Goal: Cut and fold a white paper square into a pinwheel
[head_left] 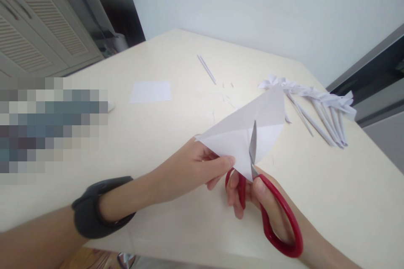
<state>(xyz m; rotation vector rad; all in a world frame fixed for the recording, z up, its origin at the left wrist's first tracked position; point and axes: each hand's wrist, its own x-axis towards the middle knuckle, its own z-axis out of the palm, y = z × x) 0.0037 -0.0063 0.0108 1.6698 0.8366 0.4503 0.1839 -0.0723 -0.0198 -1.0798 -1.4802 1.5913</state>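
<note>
My left hand (192, 168) pinches the near corner of a folded white paper (249, 128), held up above the cream table (331, 185). A black band sits on that wrist. My right hand (252, 195) grips red-handled scissors (277, 218), fingers through the loops. The steel blades point upward and cut into the paper's lower edge, close to my left thumb.
A pile of rolled and folded white paper pieces (315, 107) lies at the right. A small flat white sheet (150, 91) and a thin paper stick (206, 69) lie farther back. A blurred patch covers the left. Louvred cabinet doors (34, 29) stand beyond the table.
</note>
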